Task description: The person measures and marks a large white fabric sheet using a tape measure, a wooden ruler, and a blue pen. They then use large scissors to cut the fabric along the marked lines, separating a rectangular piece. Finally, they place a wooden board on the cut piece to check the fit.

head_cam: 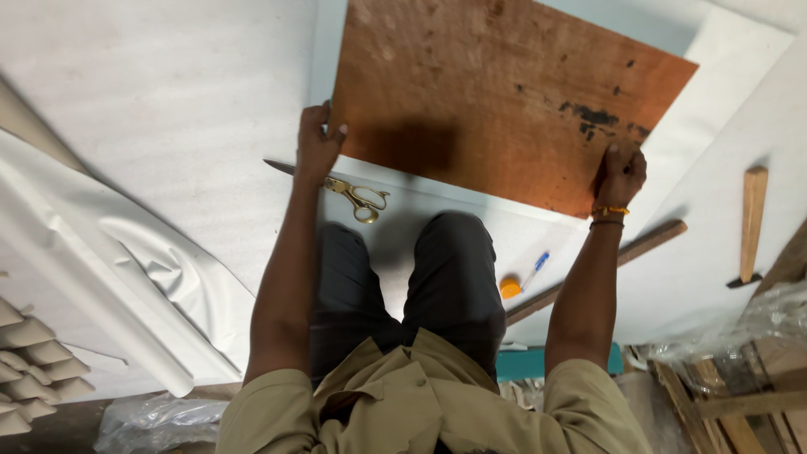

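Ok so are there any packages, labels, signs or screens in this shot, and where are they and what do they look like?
No labels, signs or screens show.
Clear plastic wrapping: right edge, crumpled over wooden pieces, transparent and shiny.
Clear plastic bag: bottom left on the floor, crumpled, transparent.
Roll of white sheet: left side, long and partly unrolled.
Both hands grip only the brown board: left hand, right hand.

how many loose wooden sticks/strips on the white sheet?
2. A long dark wooden strip lies diagonally under the right hand's forearm; a short pale tapered wooden stick lies upright near the right edge. More timber sits off-sheet at lower right; others may be hidden.
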Available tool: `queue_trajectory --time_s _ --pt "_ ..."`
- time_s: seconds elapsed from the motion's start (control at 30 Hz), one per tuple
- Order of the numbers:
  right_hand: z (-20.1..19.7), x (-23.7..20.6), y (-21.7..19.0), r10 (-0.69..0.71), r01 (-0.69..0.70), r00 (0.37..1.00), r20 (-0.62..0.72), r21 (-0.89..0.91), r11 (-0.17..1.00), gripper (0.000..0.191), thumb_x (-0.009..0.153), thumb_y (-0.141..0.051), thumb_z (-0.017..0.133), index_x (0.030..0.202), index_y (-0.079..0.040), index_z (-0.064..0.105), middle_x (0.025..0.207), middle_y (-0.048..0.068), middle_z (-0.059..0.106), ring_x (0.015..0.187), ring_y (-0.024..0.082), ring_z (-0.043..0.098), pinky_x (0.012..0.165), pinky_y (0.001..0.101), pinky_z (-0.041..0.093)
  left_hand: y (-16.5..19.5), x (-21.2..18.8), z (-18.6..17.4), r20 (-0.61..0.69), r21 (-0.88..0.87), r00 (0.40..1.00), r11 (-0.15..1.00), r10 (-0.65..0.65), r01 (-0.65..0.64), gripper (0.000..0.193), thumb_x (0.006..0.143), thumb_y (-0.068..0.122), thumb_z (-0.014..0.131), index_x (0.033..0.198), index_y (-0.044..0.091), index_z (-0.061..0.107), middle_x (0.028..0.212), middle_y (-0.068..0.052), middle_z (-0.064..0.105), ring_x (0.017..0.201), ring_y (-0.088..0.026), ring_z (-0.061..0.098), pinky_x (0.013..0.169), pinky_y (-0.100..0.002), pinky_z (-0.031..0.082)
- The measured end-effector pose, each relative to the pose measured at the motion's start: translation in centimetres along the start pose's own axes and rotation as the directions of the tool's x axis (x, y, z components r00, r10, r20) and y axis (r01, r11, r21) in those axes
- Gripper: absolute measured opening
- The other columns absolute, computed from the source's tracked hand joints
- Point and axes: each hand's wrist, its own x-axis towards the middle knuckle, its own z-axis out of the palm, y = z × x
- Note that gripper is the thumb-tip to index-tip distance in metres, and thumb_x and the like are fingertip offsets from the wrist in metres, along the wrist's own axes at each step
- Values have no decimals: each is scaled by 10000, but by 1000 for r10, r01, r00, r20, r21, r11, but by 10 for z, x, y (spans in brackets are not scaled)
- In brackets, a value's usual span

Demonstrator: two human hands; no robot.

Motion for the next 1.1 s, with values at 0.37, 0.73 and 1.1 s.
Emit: queue_trajectory --time_s 0.37,0.73,1.1 --pt "0 5 -16 90 -91 996 7 64 994 92 984 -73 746 1006 -27 669 957 41 707 775 109 625 694 249 518 21 -5 4 -92 103 956 958 278 -269 498 843 20 793 1321 49 658 1173 -137 634 1125 -290 621 939 -398 548" --pt "-2 13 -19 104 -103 995 4 -10 995 98 993 -85 737 1016 -29 661 998 46 714 807 118 649 718 255 543 39 -6 12 -55 230 998 973 12 1 560 830 142 815 1361 211 651 1188 -33 580 1110 -278 479 798 -385 512" --pt "13 7 -36 98 -97 995 17 -54 994 194 1024 -126 767 1146 -7 675 1034 37 715 805 103 639 692 234 541 10 -4 18 -85 263 981 953 176 -149 576 807 156 846 1355 199 673 1162 -65 610 1089 -283 542 852 -420 517"
